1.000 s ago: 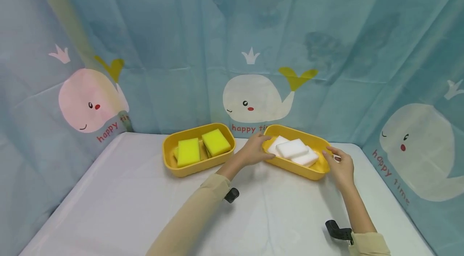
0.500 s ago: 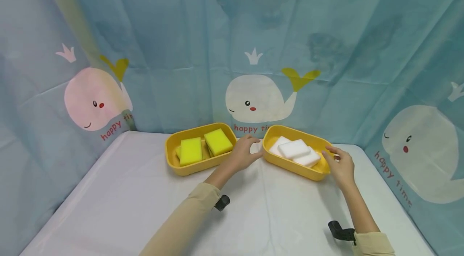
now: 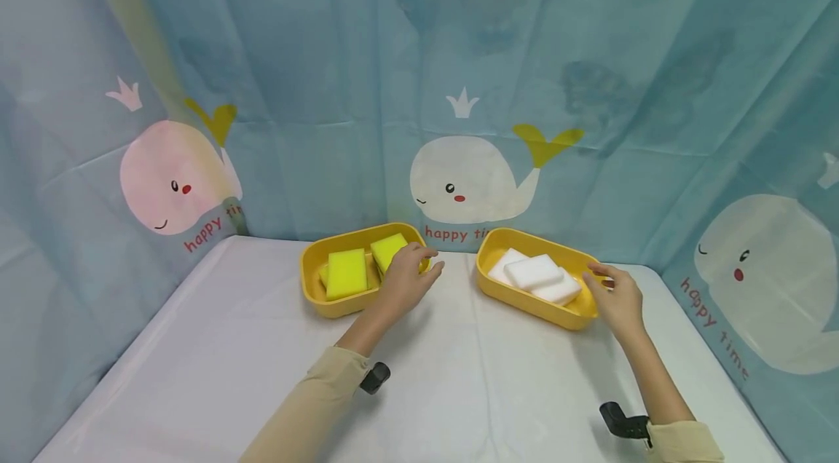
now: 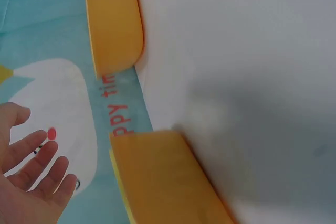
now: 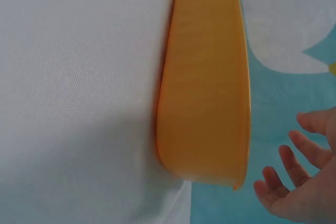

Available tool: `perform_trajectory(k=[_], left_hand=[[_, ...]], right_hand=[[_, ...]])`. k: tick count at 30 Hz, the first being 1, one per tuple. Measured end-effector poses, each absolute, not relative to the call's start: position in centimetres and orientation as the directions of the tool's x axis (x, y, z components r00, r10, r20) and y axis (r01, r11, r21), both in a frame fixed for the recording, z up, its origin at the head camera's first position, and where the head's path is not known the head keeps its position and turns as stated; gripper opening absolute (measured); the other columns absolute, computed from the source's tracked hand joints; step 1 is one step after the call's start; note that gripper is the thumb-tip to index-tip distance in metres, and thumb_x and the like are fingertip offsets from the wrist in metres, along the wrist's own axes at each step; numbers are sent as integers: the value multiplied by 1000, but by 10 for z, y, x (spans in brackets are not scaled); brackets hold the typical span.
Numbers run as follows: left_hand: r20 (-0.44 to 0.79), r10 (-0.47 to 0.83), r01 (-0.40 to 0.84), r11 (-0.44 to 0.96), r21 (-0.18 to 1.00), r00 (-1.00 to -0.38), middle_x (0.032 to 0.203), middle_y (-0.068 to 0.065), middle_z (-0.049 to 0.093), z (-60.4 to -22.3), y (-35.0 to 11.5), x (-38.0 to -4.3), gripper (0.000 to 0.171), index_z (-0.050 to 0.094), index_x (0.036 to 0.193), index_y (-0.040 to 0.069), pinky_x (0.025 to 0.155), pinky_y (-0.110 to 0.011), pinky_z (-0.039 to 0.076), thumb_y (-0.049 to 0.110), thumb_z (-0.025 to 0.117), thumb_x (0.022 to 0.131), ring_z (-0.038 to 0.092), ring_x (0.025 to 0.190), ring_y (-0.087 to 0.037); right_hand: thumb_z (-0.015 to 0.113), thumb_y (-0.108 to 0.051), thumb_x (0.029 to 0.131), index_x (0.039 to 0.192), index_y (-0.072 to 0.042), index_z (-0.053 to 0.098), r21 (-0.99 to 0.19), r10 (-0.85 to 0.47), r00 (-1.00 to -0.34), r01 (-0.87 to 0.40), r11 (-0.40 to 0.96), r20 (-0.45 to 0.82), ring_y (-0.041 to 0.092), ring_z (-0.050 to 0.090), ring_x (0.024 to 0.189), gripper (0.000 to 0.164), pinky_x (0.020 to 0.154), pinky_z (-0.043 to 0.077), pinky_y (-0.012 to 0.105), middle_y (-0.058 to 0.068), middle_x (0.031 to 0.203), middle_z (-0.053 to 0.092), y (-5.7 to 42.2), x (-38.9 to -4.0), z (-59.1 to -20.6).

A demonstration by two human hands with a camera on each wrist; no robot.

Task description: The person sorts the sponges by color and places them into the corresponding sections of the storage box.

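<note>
My left hand [image 3: 403, 282] hovers over the right end of the left yellow bin [image 3: 341, 307], fingers spread and holding nothing. Several bright yellow sponges [image 3: 347, 274] lie in that bin, one partly hidden behind this hand. At the right end of the other yellow bin [image 3: 532, 304] is my right hand [image 3: 619, 301], its fingers loosely bent near the rim. White sponge blocks [image 3: 534, 271] lie piled in this bin. In the right wrist view, a gap shows between the right hand [image 5: 302, 174] and the bin's wall [image 5: 207, 87].
Both bins stand at the back of a white-covered table [image 3: 452, 390], angled apart with a gap between them. A blue curtain [image 3: 328, 157] printed with whales hangs right behind and along both sides. Black wrist cameras [image 3: 376, 378] jut out below the forearms.
My left hand has let go of the right bin's left end and moved left to the other bin. The right hand stays by its bin's right end. The view has shifted slightly.
</note>
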State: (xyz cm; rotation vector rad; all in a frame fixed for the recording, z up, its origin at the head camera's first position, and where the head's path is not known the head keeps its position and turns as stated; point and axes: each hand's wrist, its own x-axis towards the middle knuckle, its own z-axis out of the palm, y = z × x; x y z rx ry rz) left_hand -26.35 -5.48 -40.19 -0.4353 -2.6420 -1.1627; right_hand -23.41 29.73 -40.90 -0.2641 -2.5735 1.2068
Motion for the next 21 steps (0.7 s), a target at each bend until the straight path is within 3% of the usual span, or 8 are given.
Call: perform_trajectory(k=[12, 21], left_hand=[[368, 21, 269, 722, 638, -930, 116, -17, 71, -400, -100, -250, 27, 77, 116, -1, 103, -49, 56, 22, 70, 102, 65, 114, -35], [446, -21, 271, 769, 580, -895, 118, -20, 72, -403, -131, -242, 26, 77, 114, -3, 99, -53, 56, 19, 70, 102, 64, 115, -39]], right_hand=[[60, -10, 107, 136, 15, 59, -684, 219, -942, -14, 729, 253, 50, 53, 122, 39, 110, 47, 61, 37, 131, 56, 293, -232, -406], [60, -11, 107, 135, 14, 61, -654, 203, -948, -8, 757, 246, 51, 55, 120, 38, 107, 48, 62, 36, 129, 57, 291, -232, -403]])
